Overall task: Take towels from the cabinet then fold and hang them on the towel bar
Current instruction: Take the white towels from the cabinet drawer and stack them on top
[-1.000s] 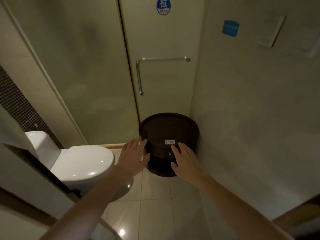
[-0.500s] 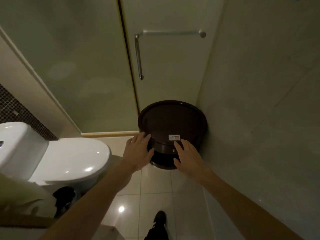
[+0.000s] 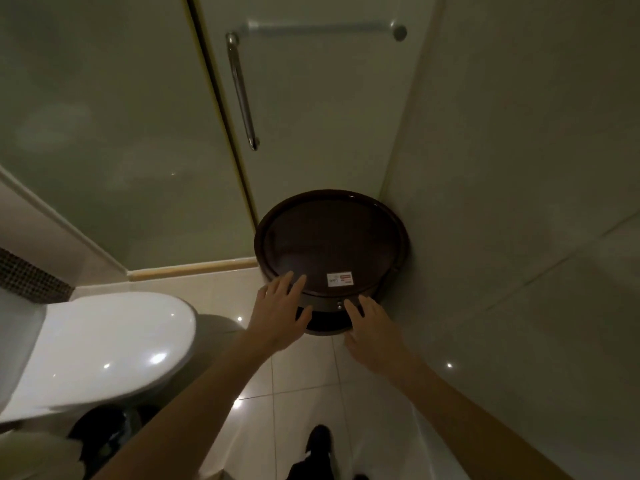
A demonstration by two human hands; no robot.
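A round dark brown cabinet (image 3: 332, 237) stands on the floor in the corner beside the glass door, with a small white label near its front rim. My left hand (image 3: 280, 315) reaches its front left edge with fingers straight and spread. My right hand (image 3: 372, 329) is at the front right, fingers straight near two small knobs on the cabinet's front. Neither hand holds anything. A silver towel bar (image 3: 325, 29) runs across the glass door above, joined to a vertical handle (image 3: 240, 91). No towel is in sight.
A white toilet (image 3: 100, 344) with its lid down stands at the left. The tiled wall (image 3: 519, 202) closes the right side, close to the cabinet. Frosted glass panels fill the back. My dark shoe (image 3: 318, 441) is on the glossy floor tiles below.
The view has tilted down and moved closer to the cabinet. Both hands have advanced to its front edge and stay empty.
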